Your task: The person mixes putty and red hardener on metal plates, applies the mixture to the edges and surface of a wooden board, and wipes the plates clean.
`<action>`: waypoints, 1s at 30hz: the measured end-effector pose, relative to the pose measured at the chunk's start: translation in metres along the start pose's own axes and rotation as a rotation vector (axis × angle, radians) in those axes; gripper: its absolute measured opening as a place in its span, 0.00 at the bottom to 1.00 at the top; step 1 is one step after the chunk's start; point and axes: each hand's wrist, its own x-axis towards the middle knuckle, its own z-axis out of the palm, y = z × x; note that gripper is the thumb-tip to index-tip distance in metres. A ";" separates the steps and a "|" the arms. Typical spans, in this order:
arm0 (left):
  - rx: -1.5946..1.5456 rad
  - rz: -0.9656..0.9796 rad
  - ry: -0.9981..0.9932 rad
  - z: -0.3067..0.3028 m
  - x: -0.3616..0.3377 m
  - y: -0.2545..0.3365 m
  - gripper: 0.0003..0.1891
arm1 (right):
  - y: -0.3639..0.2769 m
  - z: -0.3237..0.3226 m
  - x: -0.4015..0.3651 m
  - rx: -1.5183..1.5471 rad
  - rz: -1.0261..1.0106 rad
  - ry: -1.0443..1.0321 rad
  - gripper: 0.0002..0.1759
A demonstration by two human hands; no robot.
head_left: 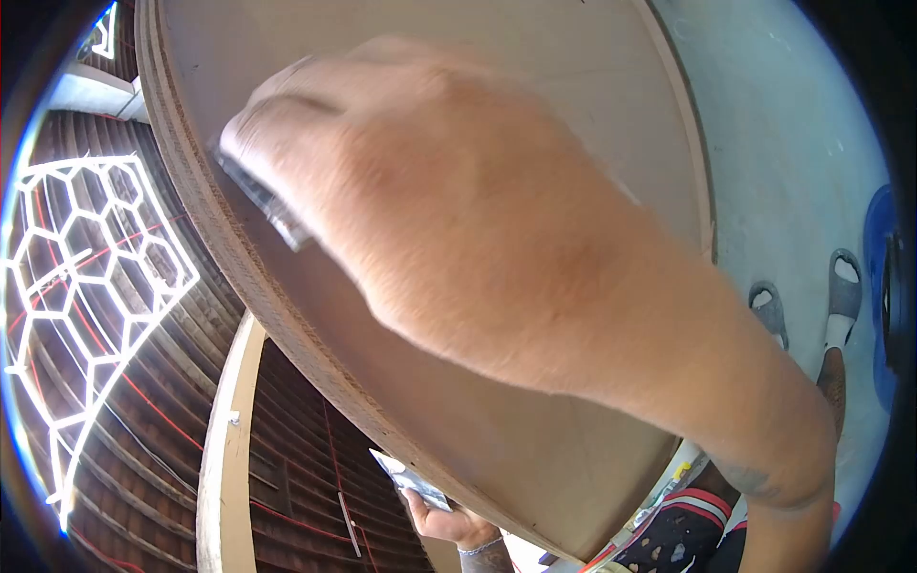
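My right hand (382, 162) reaches across the middle, smeared a little by motion, with its back to the camera and fingers closed. From under its thumb side sticks the dark, shiny edge of a thin scraper (277, 212), close over a large brown wooden panel (535, 458). Most of the scraper is hidden by the hand. At the bottom, beyond the panel's edge, my left hand (444, 523) grips a flat grey-and-white plate (411, 477) with the thumb on top. A bracelet circles that wrist.
The panel has a thick layered edge (258, 277). Honeycomb-shaped lights (95, 286) hang from a ribbed dark ceiling at left, beside a pale post (226, 449). On the right, feet in grey slippers (844, 286) stand on a pale floor (783, 124) near a blue round object (881, 296).
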 end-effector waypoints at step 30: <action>-0.099 -0.078 0.073 0.001 -0.010 0.004 0.30 | -0.010 -0.036 0.040 -0.012 0.035 -0.376 0.13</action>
